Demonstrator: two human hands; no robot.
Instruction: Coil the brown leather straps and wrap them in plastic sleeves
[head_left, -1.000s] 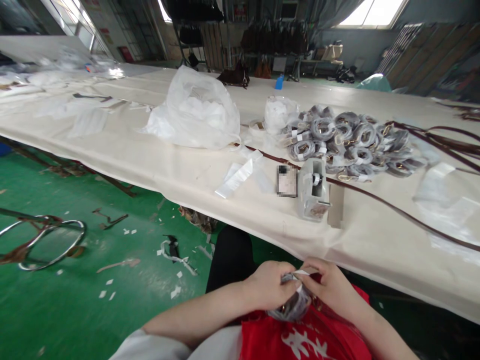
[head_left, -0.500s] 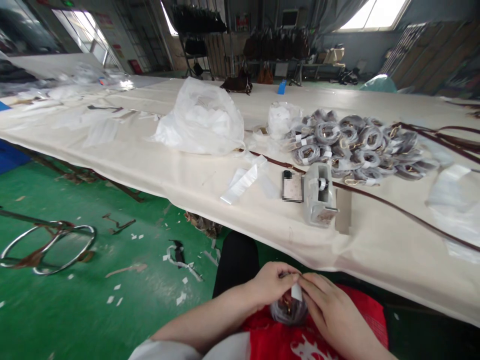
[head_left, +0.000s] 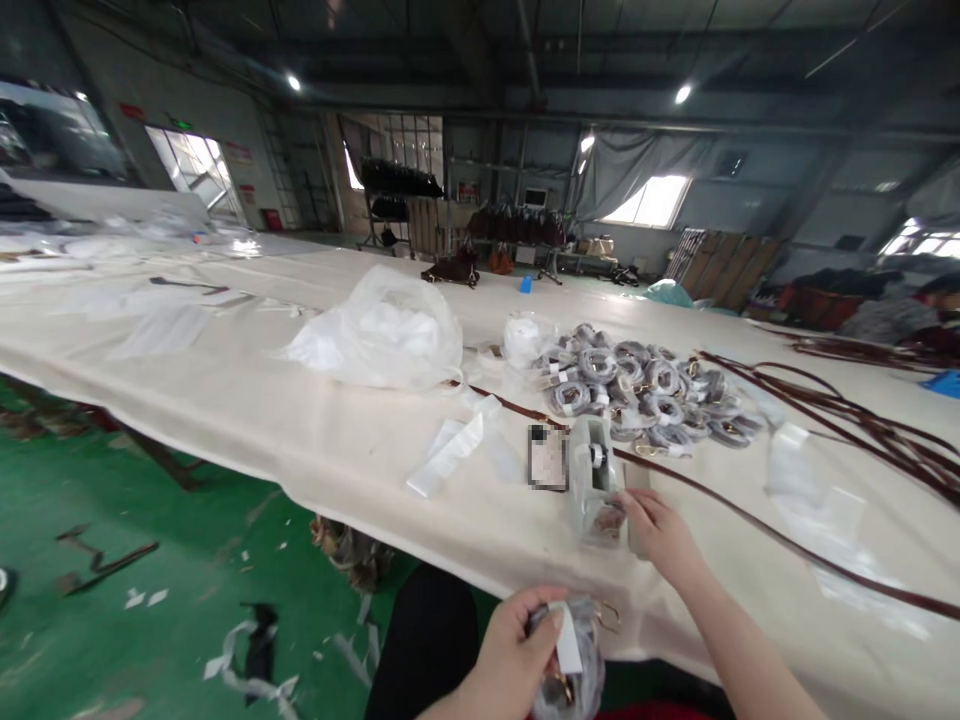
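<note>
While my left hand point(head_left: 517, 640) keeps hold of the wrapped coil point(head_left: 589, 680), my right hand point(head_left: 664, 535) has left it and gone out to the tape dispenser point(head_left: 589, 520). Half a second ago both hands were together on the coil, so now the left alone bears its weight. My left fingers curl round its left side, the thumb pressed by the white label point(head_left: 568, 640), and a gold clip point(head_left: 609, 615) sticks out at the right.

The coil lies over my lap by the table's near edge, nearer than my right hand and to its left, well apart from it. That hand is mostly closed, thumb and forefinger drawn together at the dispenser's near right end; I cannot tell whether they pinch any tape.

Just left of the dispenser lies a small blurred item point(head_left: 548, 460), and a flat beige strip point(head_left: 637, 540) is on the right, partly behind my fingers. Farther off, a brown strap point(head_left: 720, 490) runs past the dispenser's far side and away to the right. Beyond it sits a pile of wrapped coils point(head_left: 664, 378), with a big plastic bag point(head_left: 375, 340) farther left on the table point(head_left: 300, 420).
</note>
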